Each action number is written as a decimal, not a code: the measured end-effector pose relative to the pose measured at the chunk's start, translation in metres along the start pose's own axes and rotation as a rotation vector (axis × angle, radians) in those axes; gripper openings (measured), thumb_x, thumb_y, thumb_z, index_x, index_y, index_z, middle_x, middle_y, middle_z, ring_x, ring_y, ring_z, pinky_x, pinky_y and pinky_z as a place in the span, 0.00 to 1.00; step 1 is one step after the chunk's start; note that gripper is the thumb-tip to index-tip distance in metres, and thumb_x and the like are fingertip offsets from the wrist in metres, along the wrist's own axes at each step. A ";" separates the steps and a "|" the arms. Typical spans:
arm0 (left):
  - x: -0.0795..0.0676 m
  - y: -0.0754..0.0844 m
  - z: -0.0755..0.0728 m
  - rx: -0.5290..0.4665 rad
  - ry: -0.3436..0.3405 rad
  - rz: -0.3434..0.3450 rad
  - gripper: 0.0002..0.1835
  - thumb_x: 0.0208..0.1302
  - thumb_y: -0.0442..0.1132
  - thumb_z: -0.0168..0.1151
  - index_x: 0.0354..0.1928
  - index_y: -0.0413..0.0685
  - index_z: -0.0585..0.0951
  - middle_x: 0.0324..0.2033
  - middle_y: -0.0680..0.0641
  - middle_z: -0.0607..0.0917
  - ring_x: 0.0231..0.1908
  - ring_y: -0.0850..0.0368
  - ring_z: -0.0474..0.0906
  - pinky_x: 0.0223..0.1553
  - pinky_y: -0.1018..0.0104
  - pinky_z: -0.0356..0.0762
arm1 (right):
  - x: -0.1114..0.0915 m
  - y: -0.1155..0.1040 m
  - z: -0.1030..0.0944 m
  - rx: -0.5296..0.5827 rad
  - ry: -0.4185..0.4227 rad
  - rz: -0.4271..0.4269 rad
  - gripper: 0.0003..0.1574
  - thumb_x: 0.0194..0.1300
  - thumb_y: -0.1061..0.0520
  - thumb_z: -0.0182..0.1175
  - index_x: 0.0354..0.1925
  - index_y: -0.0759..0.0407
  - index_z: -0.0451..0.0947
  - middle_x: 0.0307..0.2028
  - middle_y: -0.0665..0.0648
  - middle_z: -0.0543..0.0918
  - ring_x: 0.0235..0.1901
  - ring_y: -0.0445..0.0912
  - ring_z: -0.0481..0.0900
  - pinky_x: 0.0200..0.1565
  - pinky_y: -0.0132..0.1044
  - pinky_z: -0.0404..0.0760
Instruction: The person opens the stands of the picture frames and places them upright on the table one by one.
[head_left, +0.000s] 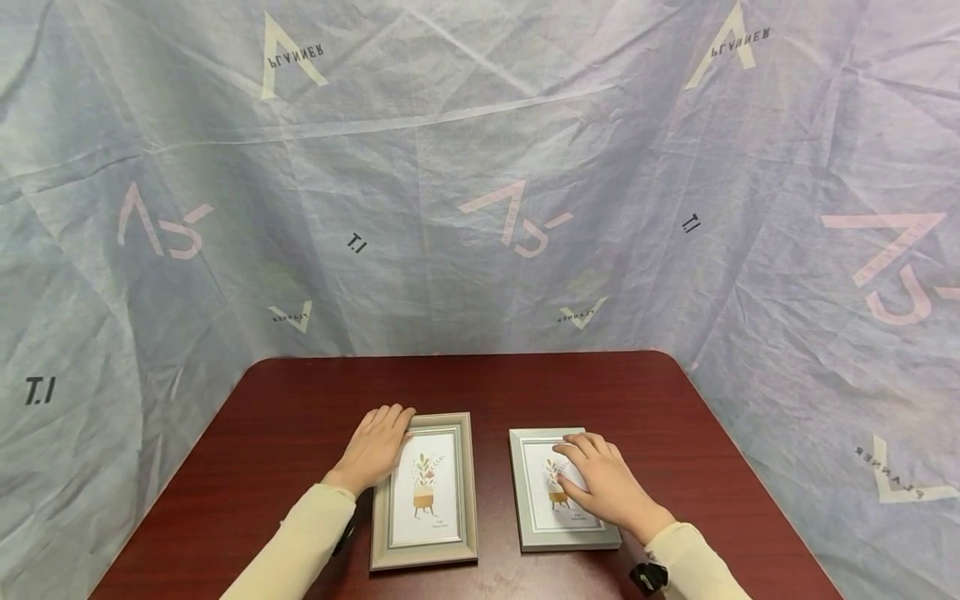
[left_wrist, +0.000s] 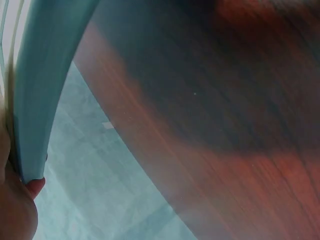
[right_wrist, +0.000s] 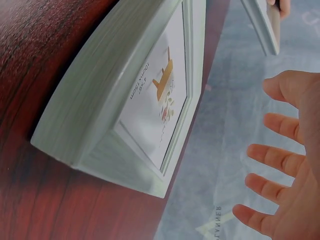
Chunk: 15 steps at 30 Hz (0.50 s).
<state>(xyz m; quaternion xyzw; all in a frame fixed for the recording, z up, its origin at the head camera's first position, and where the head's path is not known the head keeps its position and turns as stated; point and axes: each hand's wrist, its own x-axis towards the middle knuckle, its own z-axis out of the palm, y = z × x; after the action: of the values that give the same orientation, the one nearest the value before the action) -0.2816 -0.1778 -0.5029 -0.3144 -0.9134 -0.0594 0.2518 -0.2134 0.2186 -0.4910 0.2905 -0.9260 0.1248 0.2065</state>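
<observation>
Printed cloth (head_left: 427,192) behind; right hand (head_left: 611,483) over green frame (head_left: 537,492).

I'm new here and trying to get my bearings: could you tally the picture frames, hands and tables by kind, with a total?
Picture frames: 2 (beige frame, pale green frame)
Hands: 2 (left hand, right hand)
Tables: 1 (dark red table)
Total: 5

Cream sleeves (head_left: 296,542), black wrist device (head_left: 649,577), bare hands (head_left: 377,446)
</observation>
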 end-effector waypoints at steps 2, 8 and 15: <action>0.000 0.001 -0.001 0.006 0.019 0.009 0.17 0.70 0.37 0.59 0.57 0.36 0.75 0.43 0.43 0.76 0.43 0.45 0.72 0.50 0.49 0.71 | -0.001 0.000 -0.002 -0.005 0.001 0.008 0.25 0.60 0.52 0.69 0.55 0.57 0.79 0.55 0.63 0.78 0.56 0.61 0.73 0.51 0.61 0.71; -0.003 0.002 -0.007 0.011 0.078 0.022 0.17 0.66 0.35 0.61 0.55 0.36 0.75 0.41 0.42 0.74 0.40 0.46 0.70 0.45 0.51 0.71 | -0.003 0.002 -0.005 -0.015 0.019 0.027 0.26 0.58 0.53 0.70 0.54 0.57 0.80 0.55 0.63 0.79 0.56 0.61 0.73 0.50 0.61 0.71; -0.005 0.005 -0.015 0.017 0.097 -0.025 0.17 0.66 0.39 0.57 0.53 0.37 0.77 0.41 0.40 0.74 0.42 0.44 0.70 0.45 0.51 0.70 | -0.006 0.007 -0.007 -0.026 0.073 0.027 0.25 0.55 0.54 0.71 0.51 0.57 0.81 0.54 0.63 0.79 0.54 0.61 0.74 0.48 0.60 0.72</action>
<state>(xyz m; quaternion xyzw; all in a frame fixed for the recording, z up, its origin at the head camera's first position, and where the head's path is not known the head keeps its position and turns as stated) -0.2688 -0.1807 -0.4930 -0.2975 -0.9044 -0.0699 0.2979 -0.2107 0.2303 -0.4885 0.2706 -0.9232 0.1261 0.2421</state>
